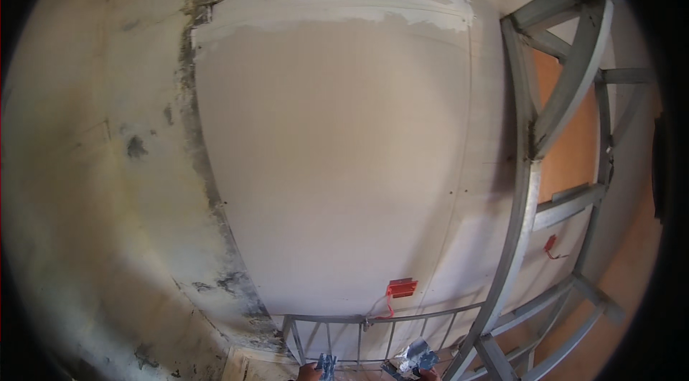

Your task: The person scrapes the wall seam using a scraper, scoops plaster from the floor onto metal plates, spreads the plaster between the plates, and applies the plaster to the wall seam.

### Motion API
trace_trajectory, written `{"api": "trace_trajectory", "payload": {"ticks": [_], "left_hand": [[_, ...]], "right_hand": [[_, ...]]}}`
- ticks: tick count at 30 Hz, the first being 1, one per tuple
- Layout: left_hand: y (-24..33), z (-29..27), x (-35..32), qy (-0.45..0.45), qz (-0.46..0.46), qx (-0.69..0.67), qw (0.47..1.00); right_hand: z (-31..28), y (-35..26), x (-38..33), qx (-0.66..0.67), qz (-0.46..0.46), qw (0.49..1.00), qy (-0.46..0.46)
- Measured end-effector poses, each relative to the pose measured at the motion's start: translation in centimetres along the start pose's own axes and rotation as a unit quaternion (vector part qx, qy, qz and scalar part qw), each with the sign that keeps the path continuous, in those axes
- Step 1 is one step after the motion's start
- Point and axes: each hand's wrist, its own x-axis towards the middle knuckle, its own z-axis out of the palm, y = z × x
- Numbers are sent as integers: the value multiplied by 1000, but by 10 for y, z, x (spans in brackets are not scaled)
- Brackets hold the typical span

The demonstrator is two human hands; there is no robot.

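Note:
At the lower edge my left hand (pixel 310 372) is closed round a blue-and-white smeared tool (pixel 327 364), whose kind I cannot make out. To its right, my right hand (pixel 429 374) grips a wide putty knife (pixel 415 356) with a shiny pale blade and whitish smears. Most of both hands lies outside the picture. Ahead stands a pale wallboard panel (pixel 326 137), with a band of white filler (pixel 344 13) along its upper joint. Neither tool touches the panel.
A grey metal scaffold frame (pixel 527 194) rises on the right, and a low metal railing (pixel 330 321) crosses below the panel. A red electrical box (pixel 402 288) with loose wires sits low in the panel. The left wall (pixel 136 187) is stained, with a rough dark gap (pixel 188 80) beside the panel.

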Motion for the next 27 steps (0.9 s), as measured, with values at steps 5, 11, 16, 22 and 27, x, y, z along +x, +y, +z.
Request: {"api": "trace_trajectory", "payload": {"ticks": [5, 11, 16, 22, 27], "left_hand": [[21, -24, -19, 66, -43, 14, 997], [36, -52, -26, 87, -110, -1, 990], [39, -63, -39, 116, -141, -11, 983], [45, -67, -58, 142, -176, -30, 974], [64, -67, -78, 159, -190, -58, 967]], "right_hand": [[62, 4, 17, -208, -19, 978, 8], [78, 16, 34, -229, 6, 973, -19], [86, 22, 46, -267, 21, 962, -51], [104, 26, 51, -448, -93, 876, -153], [92, 32, 66, -196, 74, 975, -76]]}}
